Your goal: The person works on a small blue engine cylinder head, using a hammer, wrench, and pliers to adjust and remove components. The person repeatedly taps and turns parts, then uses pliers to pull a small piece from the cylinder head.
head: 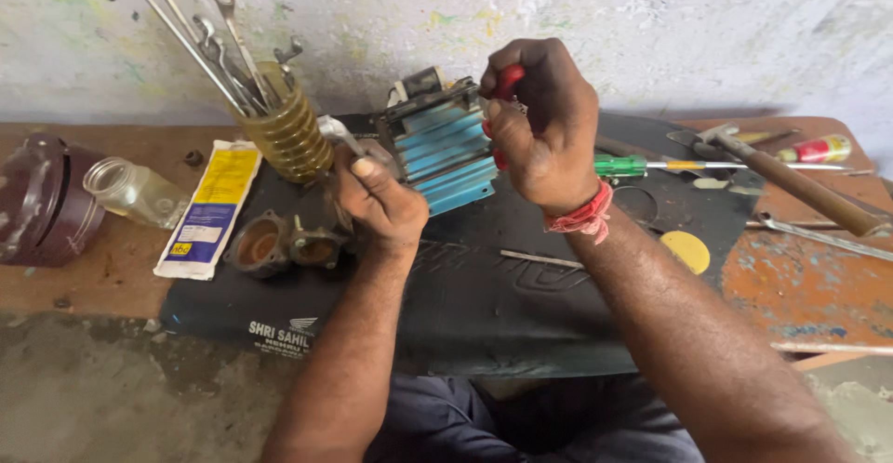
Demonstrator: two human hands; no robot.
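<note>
My left hand (377, 198) grips the left side of a blue finned metal block (442, 152) that stands tilted on a black rubber mat (502, 305). Above the block's right end, my right hand (544, 124) is closed around the red handle of a screwdriver (507, 82); its tip is hidden behind the hand and the block. A red thread band circles my right wrist.
A yellowish ribbed holder (288, 133) with several spanners stands at the back left. Beside it lie a white-and-yellow sachet (209, 207), a glass jar (130, 189), a dark red cover (37, 198) and a two-hole metal part (279, 243). On the right lie a green-handled screwdriver (623, 165), a hammer (791, 179) and a yellow disc (686, 249).
</note>
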